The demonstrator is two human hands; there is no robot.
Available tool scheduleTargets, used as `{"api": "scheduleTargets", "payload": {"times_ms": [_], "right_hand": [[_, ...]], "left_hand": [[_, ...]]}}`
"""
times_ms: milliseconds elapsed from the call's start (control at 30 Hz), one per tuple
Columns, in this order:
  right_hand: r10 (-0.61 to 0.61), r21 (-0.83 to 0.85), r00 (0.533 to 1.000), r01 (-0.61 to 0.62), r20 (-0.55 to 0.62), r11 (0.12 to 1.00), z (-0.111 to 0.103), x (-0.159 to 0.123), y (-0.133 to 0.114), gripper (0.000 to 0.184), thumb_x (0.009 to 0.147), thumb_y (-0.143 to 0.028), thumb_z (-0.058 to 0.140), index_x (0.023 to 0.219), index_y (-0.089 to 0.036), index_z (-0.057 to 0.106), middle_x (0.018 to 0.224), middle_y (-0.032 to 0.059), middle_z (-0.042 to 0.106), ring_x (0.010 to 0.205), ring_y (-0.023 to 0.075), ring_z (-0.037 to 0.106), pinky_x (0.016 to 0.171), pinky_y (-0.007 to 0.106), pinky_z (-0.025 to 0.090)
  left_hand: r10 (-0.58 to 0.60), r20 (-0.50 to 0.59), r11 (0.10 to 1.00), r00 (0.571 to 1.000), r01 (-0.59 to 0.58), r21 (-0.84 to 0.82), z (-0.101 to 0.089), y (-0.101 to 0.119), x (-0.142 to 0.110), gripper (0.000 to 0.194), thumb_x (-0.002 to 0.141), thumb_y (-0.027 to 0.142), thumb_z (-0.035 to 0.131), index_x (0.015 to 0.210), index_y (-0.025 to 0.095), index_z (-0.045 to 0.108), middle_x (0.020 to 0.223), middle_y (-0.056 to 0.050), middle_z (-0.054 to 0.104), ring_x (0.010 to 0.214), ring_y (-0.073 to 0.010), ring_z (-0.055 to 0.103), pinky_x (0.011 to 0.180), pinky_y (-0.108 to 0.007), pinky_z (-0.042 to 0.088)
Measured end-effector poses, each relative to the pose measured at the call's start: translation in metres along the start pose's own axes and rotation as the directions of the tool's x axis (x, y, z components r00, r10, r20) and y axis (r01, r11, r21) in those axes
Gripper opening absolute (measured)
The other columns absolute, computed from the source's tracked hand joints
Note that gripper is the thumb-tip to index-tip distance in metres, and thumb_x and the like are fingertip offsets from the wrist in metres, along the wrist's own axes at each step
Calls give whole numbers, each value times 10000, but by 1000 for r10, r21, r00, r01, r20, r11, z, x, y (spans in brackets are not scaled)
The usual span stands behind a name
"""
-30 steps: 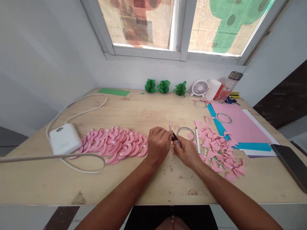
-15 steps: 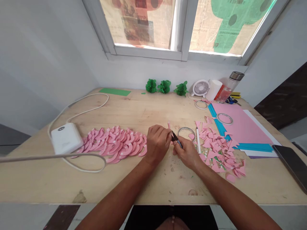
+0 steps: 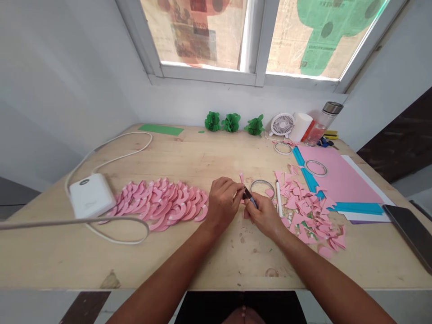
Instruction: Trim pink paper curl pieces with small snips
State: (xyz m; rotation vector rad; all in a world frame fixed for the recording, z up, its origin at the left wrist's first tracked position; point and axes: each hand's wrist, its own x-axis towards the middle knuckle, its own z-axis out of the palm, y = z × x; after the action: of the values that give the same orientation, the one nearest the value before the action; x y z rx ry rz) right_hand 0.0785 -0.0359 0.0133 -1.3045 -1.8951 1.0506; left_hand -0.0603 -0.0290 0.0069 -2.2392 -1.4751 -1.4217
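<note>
My left hand [image 3: 224, 198] is closed, its fingertips pinching a small pink paper piece [image 3: 241, 177] whose end sticks up beyond them. In my right hand [image 3: 261, 211] is a pair of scissors [image 3: 249, 196] with dark blades and a blue-grey handle, mostly covered by the fingers. The blades point up and left, against the left fingertips, and their tips are partly hidden. Left of my left hand lies a spread of curved pink paper pieces [image 3: 165, 202] with white patches. Just past my right hand are a tape roll [image 3: 262, 181] and a white pen [image 3: 279, 199].
Pink paper scraps [image 3: 310, 207] lie to the right, near coloured sheets [image 3: 347, 175] and a phone [image 3: 410, 234]. A white power bank [image 3: 92, 198] with a looping cable [image 3: 118, 240] is at left. Green paper ornaments [image 3: 231, 122], a fan [image 3: 282, 124] and a bottle [image 3: 324, 123] stand along the back.
My left hand has shifted slightly right and its fingers have rolled open a little around the pink piece. The scissors have tilted slightly; my right hand stays nearly in place.
</note>
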Motion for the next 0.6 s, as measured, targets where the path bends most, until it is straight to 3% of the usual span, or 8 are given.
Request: {"api": "scheduleTargets", "payload": {"times_ms": [600], "right_hand": [[-9, -10, 1000, 8, -10, 1000, 3, -3, 0, 254, 839, -235, 388, 615, -182, 494, 504, -22, 536, 440, 94, 467, 456, 199, 324]], "left_hand": [[-17, 21, 1000, 1000, 17, 13, 3, 4, -3, 108, 801, 151, 514, 724, 179, 585, 650, -20, 598, 728, -177, 525, 690, -322, 386]]}}
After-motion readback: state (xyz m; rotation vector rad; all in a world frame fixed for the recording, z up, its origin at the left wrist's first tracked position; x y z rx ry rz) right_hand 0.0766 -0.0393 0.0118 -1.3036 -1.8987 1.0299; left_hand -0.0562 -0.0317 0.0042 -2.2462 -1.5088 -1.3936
